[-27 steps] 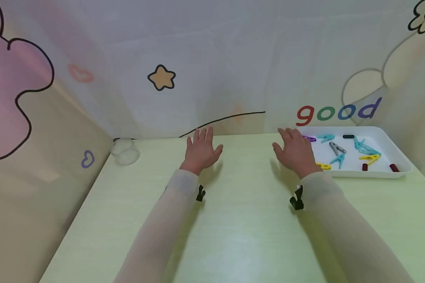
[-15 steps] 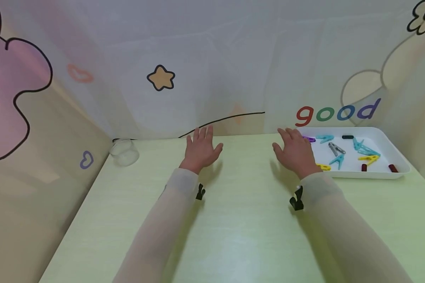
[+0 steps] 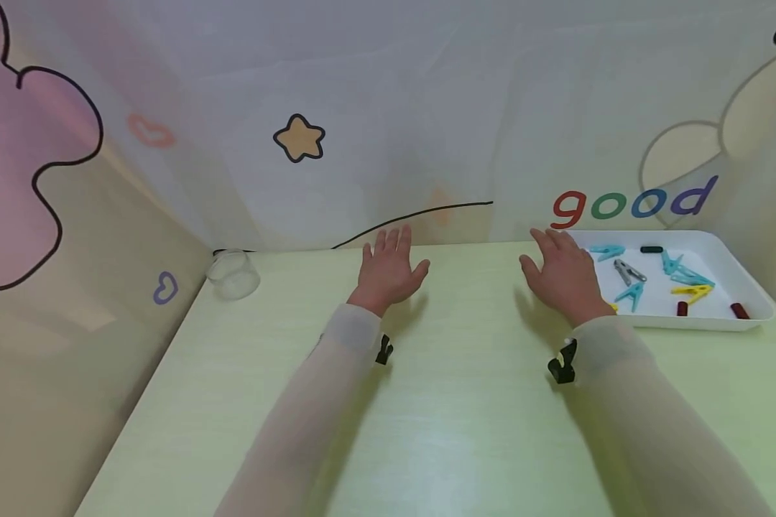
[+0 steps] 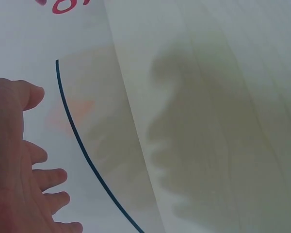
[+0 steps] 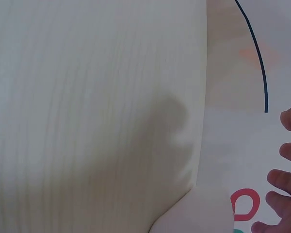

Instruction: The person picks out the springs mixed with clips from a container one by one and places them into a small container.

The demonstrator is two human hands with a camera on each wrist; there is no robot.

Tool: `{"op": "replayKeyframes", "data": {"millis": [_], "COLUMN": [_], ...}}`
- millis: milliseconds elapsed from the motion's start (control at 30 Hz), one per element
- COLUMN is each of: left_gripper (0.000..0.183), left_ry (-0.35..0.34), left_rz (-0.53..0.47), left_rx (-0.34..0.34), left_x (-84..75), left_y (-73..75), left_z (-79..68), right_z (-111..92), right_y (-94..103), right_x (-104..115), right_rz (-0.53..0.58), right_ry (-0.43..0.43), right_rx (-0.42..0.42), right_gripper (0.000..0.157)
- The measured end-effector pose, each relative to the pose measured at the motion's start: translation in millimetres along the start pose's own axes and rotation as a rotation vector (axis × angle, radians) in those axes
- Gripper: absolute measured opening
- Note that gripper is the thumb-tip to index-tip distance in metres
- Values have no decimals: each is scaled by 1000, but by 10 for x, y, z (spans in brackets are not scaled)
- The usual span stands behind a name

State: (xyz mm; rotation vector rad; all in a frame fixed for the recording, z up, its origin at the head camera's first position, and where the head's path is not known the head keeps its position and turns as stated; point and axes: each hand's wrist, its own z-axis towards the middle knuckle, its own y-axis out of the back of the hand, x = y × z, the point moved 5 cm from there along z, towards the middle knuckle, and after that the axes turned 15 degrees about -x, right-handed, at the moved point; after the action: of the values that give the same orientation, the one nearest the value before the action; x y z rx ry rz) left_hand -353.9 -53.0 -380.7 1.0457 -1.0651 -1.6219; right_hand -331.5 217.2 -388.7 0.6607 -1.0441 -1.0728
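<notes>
The left hand (image 3: 389, 273) and right hand (image 3: 565, 278) have shifted slightly rightward, the latter masking more of the white tray (image 3: 698, 324). Both hands are spread, thumbs apart, over the table (image 3: 453, 402) near its far edge. Blue clips (image 3: 631, 293) lie in the tray; a clear container (image 3: 236, 281) stands at far left

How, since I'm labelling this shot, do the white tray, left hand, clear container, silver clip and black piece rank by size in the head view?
1. White tray, partly hidden by the right hand
2. Left hand
3. Clear container
4. Silver clip
5. Black piece
</notes>
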Motion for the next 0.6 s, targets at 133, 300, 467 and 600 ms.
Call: {"op": "replayKeyframes", "data": {"millis": [133, 300, 467, 600], "left_gripper": [75, 74, 74, 74], "left_ry": [-6, -18, -31, -45], "left_rz": [-5, -10, -13, -17], "left_rx": [10, 20, 15, 29], "left_x": [-107, -216, -379, -505], "left_y": [-27, -90, -167, -209], "left_z": [3, 8, 32, 35], "right_z": [-4, -8, -41, -58], "right_y": [31, 65, 139, 187], "right_x": [-110, -230, -365, -455], "right_rz": [15, 18, 22, 0], "right_ry": [-17, -32, -64, -70], "right_rx": [-2, 4, 21, 16], "right_gripper": [64, 63, 64, 63]}}
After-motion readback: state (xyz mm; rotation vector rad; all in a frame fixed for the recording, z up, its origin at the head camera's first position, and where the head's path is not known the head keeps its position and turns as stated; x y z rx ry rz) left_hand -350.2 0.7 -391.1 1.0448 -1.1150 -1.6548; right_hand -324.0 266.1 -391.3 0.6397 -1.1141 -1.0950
